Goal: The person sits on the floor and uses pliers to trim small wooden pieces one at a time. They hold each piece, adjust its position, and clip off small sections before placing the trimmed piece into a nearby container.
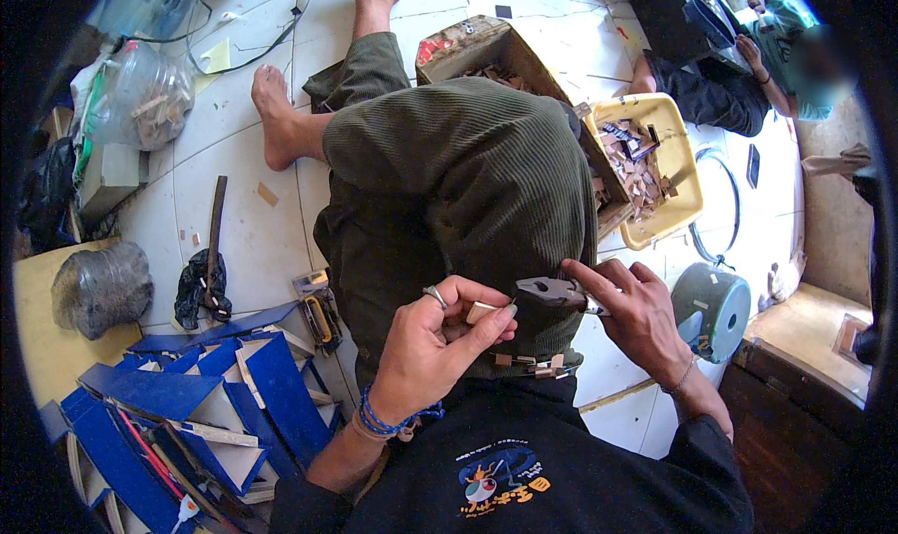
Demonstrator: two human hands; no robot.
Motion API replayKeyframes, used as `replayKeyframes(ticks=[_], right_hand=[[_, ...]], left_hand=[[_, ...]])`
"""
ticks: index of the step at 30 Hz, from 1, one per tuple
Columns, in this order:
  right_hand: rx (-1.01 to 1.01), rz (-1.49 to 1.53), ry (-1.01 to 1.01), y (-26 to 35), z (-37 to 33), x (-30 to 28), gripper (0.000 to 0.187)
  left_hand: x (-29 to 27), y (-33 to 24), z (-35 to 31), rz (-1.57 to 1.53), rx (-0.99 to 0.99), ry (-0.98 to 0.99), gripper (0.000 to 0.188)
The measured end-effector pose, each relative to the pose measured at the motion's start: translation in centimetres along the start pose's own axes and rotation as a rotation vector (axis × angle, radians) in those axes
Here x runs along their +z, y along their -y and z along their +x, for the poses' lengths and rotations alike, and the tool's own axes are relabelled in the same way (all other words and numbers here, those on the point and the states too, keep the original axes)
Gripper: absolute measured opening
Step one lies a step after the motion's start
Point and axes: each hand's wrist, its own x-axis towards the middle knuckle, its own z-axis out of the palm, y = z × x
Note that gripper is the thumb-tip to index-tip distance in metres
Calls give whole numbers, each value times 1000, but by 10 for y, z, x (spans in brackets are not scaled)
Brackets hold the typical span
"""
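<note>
Above my lap, my left hand (428, 339) pinches a small pale flat piece (480, 312) between thumb and fingers; its material is hard to tell. My right hand (638, 317) grips a pair of pliers (545, 291) by the handles, which the fingers mostly hide. The jaws point left toward the pale piece and sit just apart from it. Several small brown and pale chips (526, 360) lie on my clothing below the hands.
Beyond my knee stand a wooden box (468, 48) and a yellow basin (690, 174), both holding small chips. Blue panels (210, 384) are piled at the left, near a stapler-like tool (321, 319). A teal bucket (720, 310) stands right. Another person (781, 57) sits at upper right.
</note>
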Motion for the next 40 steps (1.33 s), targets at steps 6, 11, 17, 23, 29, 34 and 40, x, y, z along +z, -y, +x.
replayKeyframes(ticks=[6,11,17,23,29,34,40], right_hand=[[-29,-117,-122,-5,0,13,72],[-45,-79,-144,-8,8,10,71],[11,222,62,0,5,-9,72],[103,492,133,9,-7,-14,70],[292,781,349,16,-16,-25,48],[288,853,541,16,-12,-31,46],[267,873,581,15,-9,-30,50]], left_hand=[[14,5,-2,-123,-53,-52,18],[15,-3,-3,-120,-41,-53,18],[6,-15,-5,703,401,-205,21],[8,-15,-1,830,617,-234,22],[2,-17,5,876,645,-328,24],[1,-14,8,951,736,-245,32],[-7,-17,9,1022,754,-185,30]])
